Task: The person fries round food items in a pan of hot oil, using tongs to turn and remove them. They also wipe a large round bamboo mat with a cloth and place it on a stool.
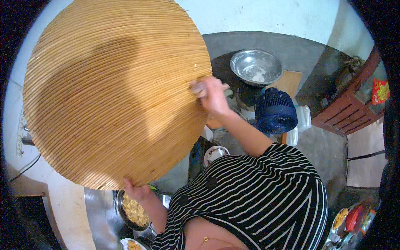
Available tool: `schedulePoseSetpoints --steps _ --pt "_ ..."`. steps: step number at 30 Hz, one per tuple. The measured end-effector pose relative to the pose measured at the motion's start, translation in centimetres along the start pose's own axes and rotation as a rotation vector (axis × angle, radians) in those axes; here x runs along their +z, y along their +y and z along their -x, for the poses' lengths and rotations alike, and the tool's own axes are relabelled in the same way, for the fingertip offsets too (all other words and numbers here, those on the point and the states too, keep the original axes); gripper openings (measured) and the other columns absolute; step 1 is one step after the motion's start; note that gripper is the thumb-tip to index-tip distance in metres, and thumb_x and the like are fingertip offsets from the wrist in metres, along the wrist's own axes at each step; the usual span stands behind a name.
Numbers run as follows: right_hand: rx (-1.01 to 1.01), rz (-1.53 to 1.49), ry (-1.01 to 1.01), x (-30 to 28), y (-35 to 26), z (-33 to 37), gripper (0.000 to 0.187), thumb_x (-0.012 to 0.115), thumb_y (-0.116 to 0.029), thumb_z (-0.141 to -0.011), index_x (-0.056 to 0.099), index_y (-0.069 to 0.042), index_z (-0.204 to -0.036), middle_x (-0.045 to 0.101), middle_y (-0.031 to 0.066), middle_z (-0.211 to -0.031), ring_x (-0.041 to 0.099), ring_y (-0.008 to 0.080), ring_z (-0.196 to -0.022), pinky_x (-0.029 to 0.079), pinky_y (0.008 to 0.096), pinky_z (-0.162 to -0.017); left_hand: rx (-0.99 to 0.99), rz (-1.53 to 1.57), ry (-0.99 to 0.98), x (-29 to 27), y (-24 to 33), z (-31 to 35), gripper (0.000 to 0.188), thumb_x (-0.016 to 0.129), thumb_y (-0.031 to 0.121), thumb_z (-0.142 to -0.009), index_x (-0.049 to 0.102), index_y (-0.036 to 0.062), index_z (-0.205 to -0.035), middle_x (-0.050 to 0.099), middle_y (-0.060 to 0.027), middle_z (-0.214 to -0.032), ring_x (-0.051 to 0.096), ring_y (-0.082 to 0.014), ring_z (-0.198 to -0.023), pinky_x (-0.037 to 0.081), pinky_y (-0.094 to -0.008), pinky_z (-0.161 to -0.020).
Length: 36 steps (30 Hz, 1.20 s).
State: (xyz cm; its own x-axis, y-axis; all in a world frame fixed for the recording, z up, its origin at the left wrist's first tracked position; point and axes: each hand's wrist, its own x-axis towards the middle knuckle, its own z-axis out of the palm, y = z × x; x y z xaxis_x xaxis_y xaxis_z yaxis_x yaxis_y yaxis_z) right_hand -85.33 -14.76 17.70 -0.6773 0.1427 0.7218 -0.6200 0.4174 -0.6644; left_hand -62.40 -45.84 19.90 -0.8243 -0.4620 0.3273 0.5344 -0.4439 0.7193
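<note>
A large round tray of thin tan stalks laid side by side is held up in front of me and fills the left of the head view. My right hand is closed at its right rim, fingers lying over the face and slightly blurred. Down at the lower rim, my left hand grips the edge; some of its fingers are hidden behind the tray. Shadow falls over much of the stalk surface. Just beyond my left hand, a round pan holds yellowish food pieces.
A metal basin with white powder stands near a wooden board. Right of my right arm are a dark blue fan and a white container. A reddish-brown cabinet stands far right. Plates of food sit lower right.
</note>
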Motion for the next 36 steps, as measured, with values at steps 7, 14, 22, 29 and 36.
schedulePoseSetpoints --steps 7,14,22,29,36 --pt "-0.185 0.268 -0.239 0.2 1.4 -1.4 0.032 0.064 -0.008 -0.064 0.065 -0.009 -0.096 0.061 0.0147 -0.098 0.056 0.0347 -0.094 0.045 0.0448 -0.081 0.000 -0.013 -0.045 -1.5 1.2 0.3 0.051 0.049 0.028 -0.090 0.039 0.0044 -0.134 0.047 -0.0148 -0.131 0.046 -0.0321 -0.119 0.038 -0.0505 -0.099" --pt "0.104 0.003 0.317 -2.1 -2.0 -4.9 0.016 0.058 0.000 -0.079 0.056 0.003 -0.094 0.062 0.0151 -0.087 0.061 0.0266 -0.082 0.049 0.0335 -0.075 0.124 -0.121 0.232 0.5 0.5 1.1 0.043 0.050 0.009 -0.089 0.041 -0.0022 -0.129 0.052 -0.0164 -0.123 0.053 -0.0301 -0.110 0.045 -0.0458 -0.094" --pt "-0.843 -0.322 -0.309 6.7 -20.2 0.0 0.045 0.061 -0.021 -0.069 0.055 -0.008 -0.112 0.050 0.0141 -0.119 0.045 0.0351 -0.113 0.036 0.0497 -0.093 0.093 -0.307 0.028 6.3 -2.6 0.4 0.042 0.063 0.000 -0.080 0.051 -0.0035 -0.120 0.058 -0.0122 -0.115 0.057 -0.0244 -0.105 0.047 -0.0361 -0.090" --pt "-0.463 0.052 -0.041 6.8 -9.7 -0.7 0.041 0.073 -0.017 -0.066 0.057 -0.008 -0.103 0.053 0.0131 -0.114 0.048 0.0345 -0.111 0.036 0.0467 -0.094 -0.067 -0.173 0.258 4.7 -1.0 1.9 0.047 0.058 -0.007 -0.080 0.044 -0.0012 -0.125 0.056 -0.0131 -0.117 0.057 -0.0271 -0.105 0.049 -0.0397 -0.090" --pt "0.816 -0.617 0.114 4.6 12.3 7.1 0.029 0.061 -0.022 -0.084 0.057 -0.007 -0.107 0.060 0.0079 -0.108 0.057 0.0243 -0.100 0.047 0.0396 -0.082 0.008 -0.139 0.344 1.9 -0.2 0.3 0.047 0.054 -0.008 -0.082 0.043 0.0006 -0.127 0.055 -0.0138 -0.119 0.057 -0.0286 -0.105 0.050 -0.0398 -0.089"
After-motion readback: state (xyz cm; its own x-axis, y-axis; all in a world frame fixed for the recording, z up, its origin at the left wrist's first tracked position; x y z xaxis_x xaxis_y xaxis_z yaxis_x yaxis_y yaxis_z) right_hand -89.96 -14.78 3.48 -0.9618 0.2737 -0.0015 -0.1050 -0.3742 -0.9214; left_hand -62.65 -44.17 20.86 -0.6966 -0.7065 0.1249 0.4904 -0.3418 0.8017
